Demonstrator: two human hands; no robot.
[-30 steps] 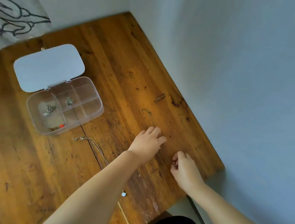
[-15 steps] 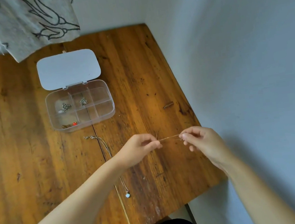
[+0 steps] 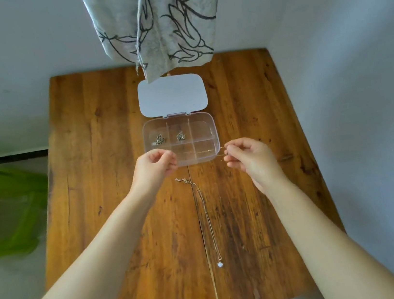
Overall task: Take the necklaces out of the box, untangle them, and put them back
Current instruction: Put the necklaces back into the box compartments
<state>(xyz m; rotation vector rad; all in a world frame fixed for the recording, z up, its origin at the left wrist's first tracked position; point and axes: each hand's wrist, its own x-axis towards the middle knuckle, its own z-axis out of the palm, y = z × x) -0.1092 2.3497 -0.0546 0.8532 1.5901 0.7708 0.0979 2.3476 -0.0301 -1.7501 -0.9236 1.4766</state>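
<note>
A thin gold necklace (image 3: 200, 152) is stretched level between my left hand (image 3: 154, 168) and my right hand (image 3: 249, 157), each pinching one end, just above the front of the clear compartment box (image 3: 214, 131). The box lies open with its white lid (image 3: 172, 94) folded back. Two small tangled chains (image 3: 160, 139) (image 3: 180, 136) sit in its back compartments. A silver necklace (image 3: 206, 214) with a small white pendant lies straightened on the wooden table (image 3: 100, 188) in front of the box.
A patterned grey curtain (image 3: 163, 24) hangs over the table's far edge, just touching the lid. Pale walls close in behind and on the right. Something green (image 3: 4, 207) lies on the floor to the left.
Both hands lifted the gold necklace off the table at the right and carried it, stretched between them, over the front of the box. The view swung to centre on the table.
</note>
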